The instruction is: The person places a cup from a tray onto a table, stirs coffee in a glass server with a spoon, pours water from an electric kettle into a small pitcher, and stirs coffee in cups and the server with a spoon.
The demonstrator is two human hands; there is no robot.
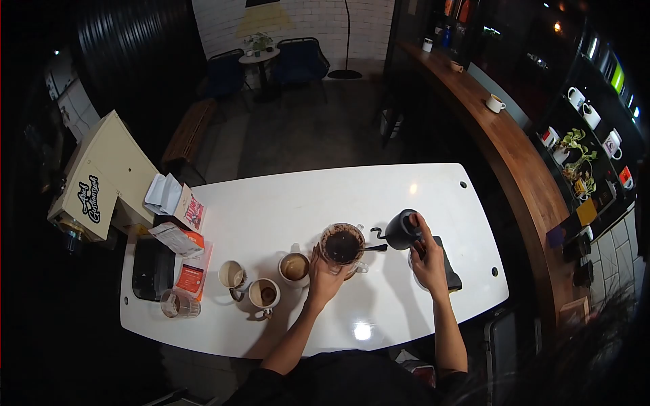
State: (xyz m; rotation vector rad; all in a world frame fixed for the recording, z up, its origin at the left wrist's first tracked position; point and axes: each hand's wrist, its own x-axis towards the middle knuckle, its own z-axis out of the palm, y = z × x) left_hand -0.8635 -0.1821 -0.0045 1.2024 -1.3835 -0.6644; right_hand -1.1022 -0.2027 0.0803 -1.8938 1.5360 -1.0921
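Note:
Wet dark coffee grounds line a round coffee dripper (342,243) near the middle of the white table. My left hand (328,276) is closed round the dripper's near left side. To its right, my right hand (428,260) grips a black gooseneck kettle (403,229), whose thin spout points left toward the dripper. What stands beneath the dripper is mostly hidden. A black flat device (447,262) lies under and beside my right hand. Left of my left hand stand a cup (294,266) with brown liquid, a second cup (264,293) and a third cup (232,273).
On the white table (271,193), coffee bags (193,210) and a clear glass (180,304) stand at the left, beside a cream grinder (101,179). A wooden counter (501,149) with a cup (495,103) runs along the right. Chairs and a small round table (259,57) are behind.

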